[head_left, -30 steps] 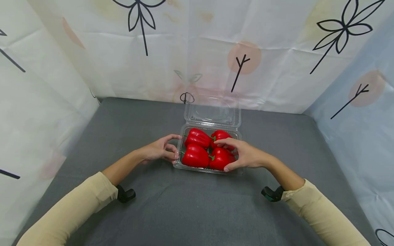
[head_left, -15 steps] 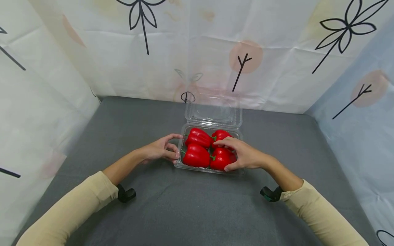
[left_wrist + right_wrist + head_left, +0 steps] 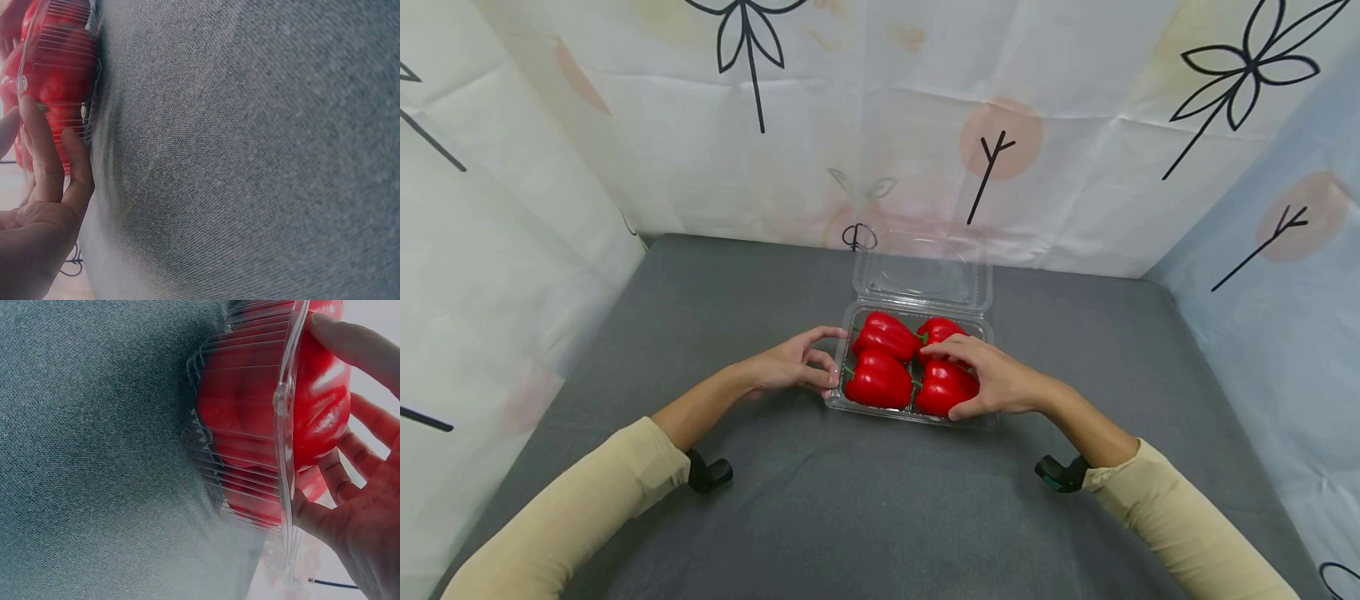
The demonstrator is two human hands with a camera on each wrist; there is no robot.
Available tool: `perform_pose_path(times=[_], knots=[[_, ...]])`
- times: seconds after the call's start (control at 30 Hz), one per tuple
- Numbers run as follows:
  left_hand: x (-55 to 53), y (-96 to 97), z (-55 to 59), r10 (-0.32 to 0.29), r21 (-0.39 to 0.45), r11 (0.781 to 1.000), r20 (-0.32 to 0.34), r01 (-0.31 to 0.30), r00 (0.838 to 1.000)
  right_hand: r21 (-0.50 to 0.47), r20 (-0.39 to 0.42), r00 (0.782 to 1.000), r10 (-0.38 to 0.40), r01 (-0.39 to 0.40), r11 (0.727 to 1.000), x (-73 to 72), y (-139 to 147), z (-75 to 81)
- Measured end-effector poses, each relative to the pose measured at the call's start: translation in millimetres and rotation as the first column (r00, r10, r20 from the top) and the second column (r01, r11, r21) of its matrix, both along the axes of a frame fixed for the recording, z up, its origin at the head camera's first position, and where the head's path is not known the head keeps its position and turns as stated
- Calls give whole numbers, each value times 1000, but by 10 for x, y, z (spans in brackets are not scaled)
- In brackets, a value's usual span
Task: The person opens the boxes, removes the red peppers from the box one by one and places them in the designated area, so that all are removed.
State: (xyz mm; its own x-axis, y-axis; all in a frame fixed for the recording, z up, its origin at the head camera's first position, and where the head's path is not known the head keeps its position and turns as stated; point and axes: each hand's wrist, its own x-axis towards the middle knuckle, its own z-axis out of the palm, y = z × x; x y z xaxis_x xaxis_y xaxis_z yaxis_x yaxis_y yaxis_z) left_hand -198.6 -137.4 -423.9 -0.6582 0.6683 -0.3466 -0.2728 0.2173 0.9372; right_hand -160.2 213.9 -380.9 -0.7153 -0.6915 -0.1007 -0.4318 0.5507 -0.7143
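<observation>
A clear plastic clamshell container [image 3: 880, 410] lies on the table with its lid [image 3: 922, 279] folded back. Several red bell peppers fill it: two at the back, the left one [image 3: 884, 335] and the partly covered right one [image 3: 936, 330], and two at the front. My left hand [image 3: 793, 364] holds the container's left rim, fingers against the ribbed wall [image 3: 65, 47]. From the right, my right hand [image 3: 1003, 377] grips the front right pepper [image 3: 946, 388], thumb on its near side and fingers over its far side. Beside that pepper lies the front left one [image 3: 877, 380].
The grey cloth-covered table [image 3: 880, 508] stretches around the container. A white curtain [image 3: 820, 108] with plant drawings hangs behind, and others close off both sides. Both wrists carry black camera mounts, the left one [image 3: 709, 473] and the right one [image 3: 1062, 473].
The front right pepper has turned slightly under my right hand, its green stem now showing less. My left hand stays at the container's left rim.
</observation>
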Motion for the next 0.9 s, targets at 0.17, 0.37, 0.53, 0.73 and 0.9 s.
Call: perform_pose_path(times=[0.17, 0.37, 0.53, 0.73, 0.9], knots=[[-2, -7, 7, -15, 8, 1000, -11, 15, 1000, -15, -21, 1000, -9, 8, 1000, 10, 15, -19], [-4, -6, 4, -10, 2, 1000, -2, 10, 1000, -42, -24, 999, -29, 28, 999, 26, 24, -43], [-3, 3, 13, -3, 1, 1000, 3, 3, 1000, -64, -32, 999, -34, 32, 997, 23, 27, -42], [-4, -11, 12, -6, -1, 1000, -8, 6, 1000, -111, -20, 999, -26, 23, 994, 0, 24, -11], [-2, -6, 6, -8, 3, 1000, -6, 8, 1000, -123, -17, 1000, -14, 12, 992, 6, 42, 48]])
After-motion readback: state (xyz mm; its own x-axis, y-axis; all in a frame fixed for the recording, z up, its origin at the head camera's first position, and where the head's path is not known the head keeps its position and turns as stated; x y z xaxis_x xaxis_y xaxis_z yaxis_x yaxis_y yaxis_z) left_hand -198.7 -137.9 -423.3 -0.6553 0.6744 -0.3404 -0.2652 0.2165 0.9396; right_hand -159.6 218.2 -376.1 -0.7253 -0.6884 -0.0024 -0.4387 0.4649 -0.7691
